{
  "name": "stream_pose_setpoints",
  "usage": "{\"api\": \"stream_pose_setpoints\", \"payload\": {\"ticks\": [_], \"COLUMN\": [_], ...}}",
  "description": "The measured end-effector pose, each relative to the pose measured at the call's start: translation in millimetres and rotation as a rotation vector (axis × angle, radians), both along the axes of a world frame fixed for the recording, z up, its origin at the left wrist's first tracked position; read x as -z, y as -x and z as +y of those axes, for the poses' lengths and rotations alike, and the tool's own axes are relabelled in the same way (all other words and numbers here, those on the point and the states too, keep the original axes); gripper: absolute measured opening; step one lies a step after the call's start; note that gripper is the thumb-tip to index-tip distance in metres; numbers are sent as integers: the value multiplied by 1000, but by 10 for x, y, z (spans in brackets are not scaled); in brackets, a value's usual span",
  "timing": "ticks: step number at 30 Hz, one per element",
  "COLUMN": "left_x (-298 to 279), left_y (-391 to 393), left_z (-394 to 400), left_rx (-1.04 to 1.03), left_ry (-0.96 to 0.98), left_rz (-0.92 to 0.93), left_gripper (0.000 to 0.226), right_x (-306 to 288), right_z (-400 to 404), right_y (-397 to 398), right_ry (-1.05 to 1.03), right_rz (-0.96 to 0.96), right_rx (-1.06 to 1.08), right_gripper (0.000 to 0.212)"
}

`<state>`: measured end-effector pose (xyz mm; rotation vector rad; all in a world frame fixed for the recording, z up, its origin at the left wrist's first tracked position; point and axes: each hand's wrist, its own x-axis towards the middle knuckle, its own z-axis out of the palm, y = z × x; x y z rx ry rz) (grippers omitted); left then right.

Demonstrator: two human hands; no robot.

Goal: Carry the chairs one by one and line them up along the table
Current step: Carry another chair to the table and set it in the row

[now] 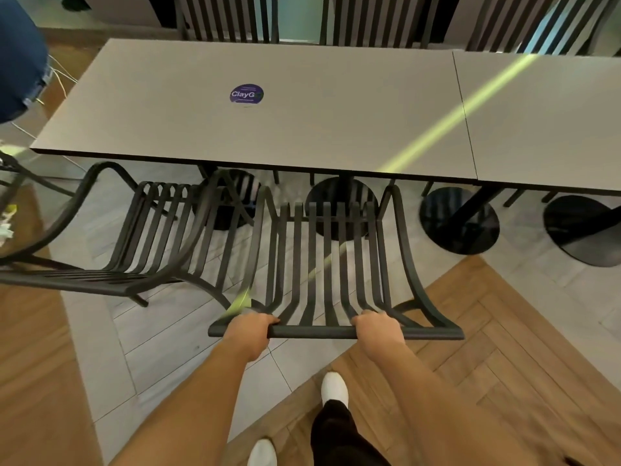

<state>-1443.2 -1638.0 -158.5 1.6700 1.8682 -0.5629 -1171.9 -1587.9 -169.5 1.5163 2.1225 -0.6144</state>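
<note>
Grey rectangular desk (pixel 302 112) across upper frame, long edge facing camera. Round purple "ClayGo" sticker (pixel 246 94) near its middle. Second grey desk (pixel 544 122) butted against right end, thin seam between. Diagonal yellow-green light streak (pixel 463 109) over both tops, running down onto chair slats. Black round pedestal bases (pixel 458 220) under desks, on pale tile.

Black slatted metal chair (pixel 332 264) in front of near desk edge, seat front just under the edge, back toward camera. Left hand (pixel 248 331) and right hand (pixel 378 329) both on top rail of backrest, fingers (pixel 268 320) curled over the bar and wrapped fully around it, left near rail's left end, right past the middle. Whether chair legs touch floor: cannot tell.

Second black slatted chair (pixel 161 230) just to the left, at same desk edge, angled slightly, armrest close beside held chair's. Part of another dark chair frame (pixel 10 183) at far left edge. Three slatted chair backs (pixel 228 18) along far side of desks.

Floor (pixel 151 348): pale grey tile under desks, wood herringbone (pixel 504 364) lower right, plain wood planks at left. White shoes (pixel 334 388) and black trouser leg at bottom. Blue rounded object (pixel 16 55) top left, unidentifiable.
</note>
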Motion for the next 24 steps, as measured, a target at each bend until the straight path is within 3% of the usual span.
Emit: {"api": "stream_pose_setpoints", "payload": {"ticks": [8, 13, 18, 24], "left_x": [-136, -338, -592, -779], "left_y": [-155, -296, -502, -778], "left_z": [-20, -68, -204, -684], "left_rx": [-59, -47, 82, 314], "left_ry": [-46, -82, -219, -290], "left_rz": [-74, -153, -193, -251], "left_gripper": [41, 47, 44, 42], "right_x": [-76, -298, -556, -868], "right_z": [41, -92, -469, -1274], "right_y": [-46, -119, -291, -376], "right_ry": [23, 7, -77, -100], "right_rz": [50, 129, 239, 223], "right_rx": [9, 92, 266, 425], "right_gripper": [31, 41, 54, 46]}}
